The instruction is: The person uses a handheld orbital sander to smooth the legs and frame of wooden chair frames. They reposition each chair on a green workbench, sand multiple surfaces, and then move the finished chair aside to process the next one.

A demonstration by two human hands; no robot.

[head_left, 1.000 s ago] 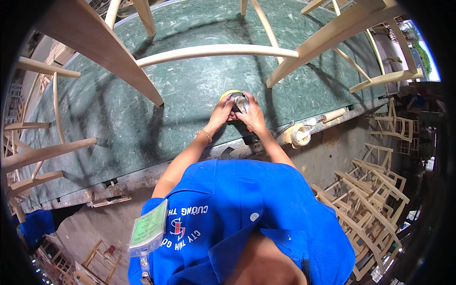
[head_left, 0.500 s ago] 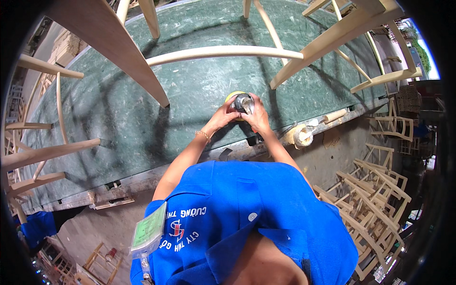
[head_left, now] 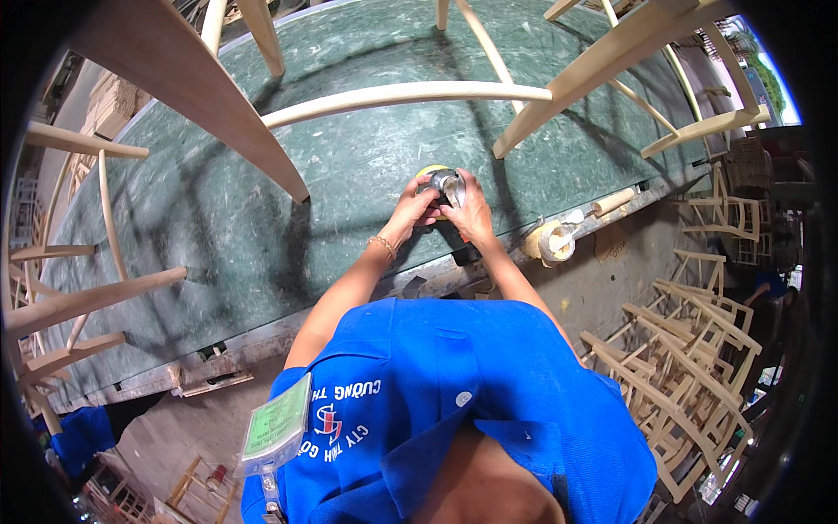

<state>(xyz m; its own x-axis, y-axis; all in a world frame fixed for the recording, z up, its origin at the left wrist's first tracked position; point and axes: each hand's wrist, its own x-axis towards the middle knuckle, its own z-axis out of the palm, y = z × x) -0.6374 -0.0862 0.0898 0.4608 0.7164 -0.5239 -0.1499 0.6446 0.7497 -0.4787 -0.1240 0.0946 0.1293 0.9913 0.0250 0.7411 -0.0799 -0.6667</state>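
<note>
Near the front edge of a scuffed green tabletop (head_left: 367, 153), a silver-and-black rounded tool (head_left: 449, 184) with a yellow rim is gripped between two bare hands. Its left side is covered by the curled fingers of the left hand (head_left: 414, 206); its right side is flanked by the right hand (head_left: 470, 211), fingers laid along it. Both hands are closed on the tool, with the thumb sides brought close together at its near end. The yellow rim is seen beyond the fingers, on the far side of the grip. Whether the tabletop is touched by the tool's underside cannot be told. A beaded bracelet (head_left: 381, 246) is worn on the left wrist.

Ahead, the grip is spanned by a curved pale wooden rod (head_left: 406, 93), well apart from the tool and joined to a broad tapered wooden leg (head_left: 196, 100) at left. By the table edge, right of the right forearm, a round tub of cream-coloured paste (head_left: 556, 243) is seen.
</note>
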